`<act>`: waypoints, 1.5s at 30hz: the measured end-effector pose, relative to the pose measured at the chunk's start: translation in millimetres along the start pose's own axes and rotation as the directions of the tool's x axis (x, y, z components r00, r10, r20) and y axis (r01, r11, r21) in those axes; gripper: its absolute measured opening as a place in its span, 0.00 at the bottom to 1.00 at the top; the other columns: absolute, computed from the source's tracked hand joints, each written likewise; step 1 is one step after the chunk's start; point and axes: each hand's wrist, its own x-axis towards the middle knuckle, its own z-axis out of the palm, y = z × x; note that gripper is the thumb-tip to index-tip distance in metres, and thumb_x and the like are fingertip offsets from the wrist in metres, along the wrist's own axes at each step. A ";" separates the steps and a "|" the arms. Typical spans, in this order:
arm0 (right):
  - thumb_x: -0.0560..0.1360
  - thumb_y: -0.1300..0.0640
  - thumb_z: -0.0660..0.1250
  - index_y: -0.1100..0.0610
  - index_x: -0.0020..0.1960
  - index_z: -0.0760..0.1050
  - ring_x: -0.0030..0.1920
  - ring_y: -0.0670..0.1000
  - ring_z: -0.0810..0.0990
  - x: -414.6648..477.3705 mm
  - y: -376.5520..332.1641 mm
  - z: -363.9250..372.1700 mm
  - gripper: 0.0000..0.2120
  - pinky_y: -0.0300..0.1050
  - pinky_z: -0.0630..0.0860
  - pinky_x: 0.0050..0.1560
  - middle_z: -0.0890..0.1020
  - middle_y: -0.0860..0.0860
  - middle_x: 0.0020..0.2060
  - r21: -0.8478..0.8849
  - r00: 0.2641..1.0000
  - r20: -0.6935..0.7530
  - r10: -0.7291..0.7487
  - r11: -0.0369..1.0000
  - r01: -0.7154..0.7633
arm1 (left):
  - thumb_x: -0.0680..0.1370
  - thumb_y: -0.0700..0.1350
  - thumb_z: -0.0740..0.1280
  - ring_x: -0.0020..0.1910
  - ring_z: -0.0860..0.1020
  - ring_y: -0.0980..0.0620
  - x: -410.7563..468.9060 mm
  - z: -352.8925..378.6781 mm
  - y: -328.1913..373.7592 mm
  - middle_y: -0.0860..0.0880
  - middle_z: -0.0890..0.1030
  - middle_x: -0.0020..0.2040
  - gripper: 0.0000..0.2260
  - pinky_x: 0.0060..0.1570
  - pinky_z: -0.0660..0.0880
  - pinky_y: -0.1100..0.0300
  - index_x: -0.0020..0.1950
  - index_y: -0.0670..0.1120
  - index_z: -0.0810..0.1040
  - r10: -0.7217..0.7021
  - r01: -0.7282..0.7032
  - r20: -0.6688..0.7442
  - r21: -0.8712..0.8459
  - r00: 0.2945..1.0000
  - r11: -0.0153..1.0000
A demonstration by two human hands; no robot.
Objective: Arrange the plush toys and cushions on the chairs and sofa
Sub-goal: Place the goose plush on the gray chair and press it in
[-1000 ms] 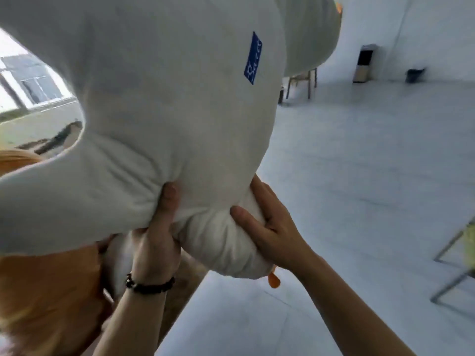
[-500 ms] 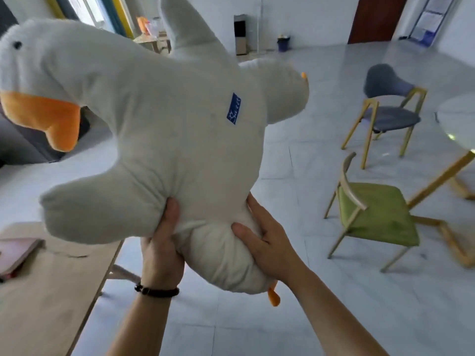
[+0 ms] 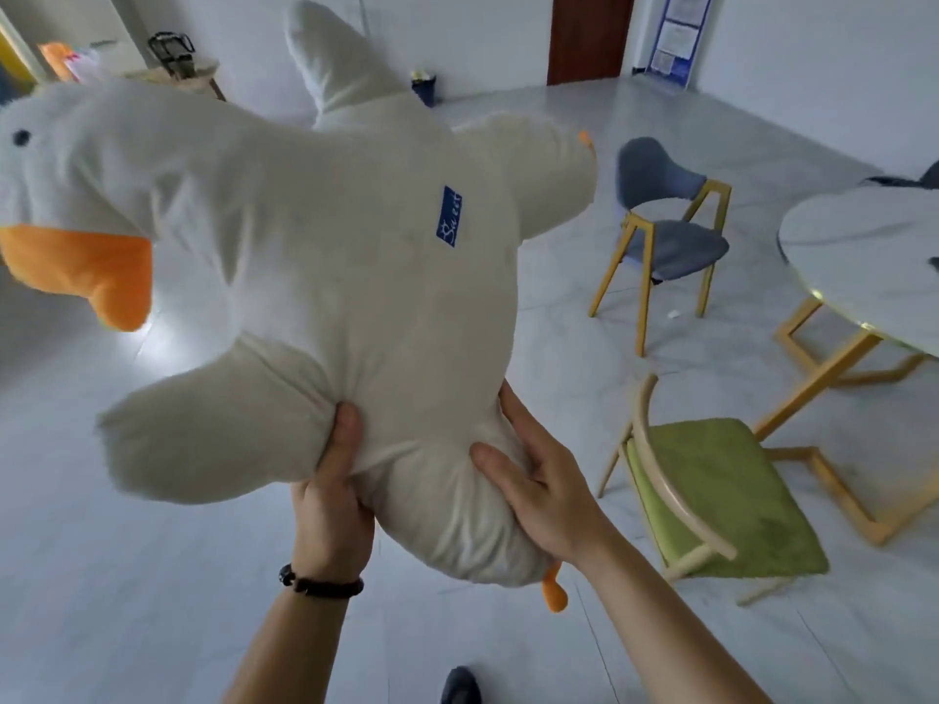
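A big white plush goose (image 3: pixel 315 276) with an orange beak and a small blue label fills the left and middle of the view, held up in the air with its head to the left. My left hand (image 3: pixel 333 492) grips its lower body from the left. My right hand (image 3: pixel 541 487) presses against the same part from the right. A green-seated chair (image 3: pixel 721 495) stands on the floor just right of my right arm. A blue-grey chair (image 3: pixel 665 236) stands farther back.
A round marble-topped table (image 3: pixel 864 256) on yellow legs stands at the right edge. A dark bin (image 3: pixel 424 88) and a brown door (image 3: pixel 589 35) are at the far wall. A small wooden table (image 3: pixel 178 76) with items sits far left. Pale tiled floor lies all around.
The view has swung right across the room: the two chairs and round table came into sight and shifted left. The goose stays in both hands, its whole body now visible.
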 end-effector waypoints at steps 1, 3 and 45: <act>0.82 0.53 0.67 0.46 0.81 0.60 0.74 0.37 0.68 26.7 0.6 -12.0 0.30 0.42 0.66 0.75 0.71 0.35 0.74 -0.003 0.999 -0.038 -0.006 1.000 0.006 | 0.77 0.46 0.69 0.70 0.76 0.46 31.5 19.2 -9.5 0.47 0.78 0.71 0.24 0.73 0.67 0.42 0.73 0.42 0.73 -0.024 0.025 0.041 -0.006 0.999 1.000; 0.82 0.53 0.67 0.48 0.81 0.59 0.75 0.37 0.66 72.1 7.8 -40.1 0.31 0.41 0.64 0.76 0.70 0.37 0.76 -0.009 0.992 -0.129 0.013 1.000 -0.014 | 0.77 0.47 0.71 0.71 0.75 0.46 85.2 61.5 -31.9 0.47 0.77 0.71 0.26 0.73 0.66 0.41 0.73 0.43 0.73 -0.108 0.108 0.127 0.004 0.986 0.994; 0.76 0.52 0.74 0.49 0.70 0.74 0.57 0.45 0.85 900.5 374.4 -770.9 0.23 0.40 0.82 0.51 0.85 0.44 0.59 0.589 0.335 -0.732 0.593 0.798 -0.128 | 0.75 0.43 0.75 0.53 0.85 0.51 822.6 910.7 -657.8 0.51 0.86 0.53 0.14 0.42 0.81 0.56 0.59 0.51 0.81 -0.686 0.395 0.443 0.584 0.577 0.709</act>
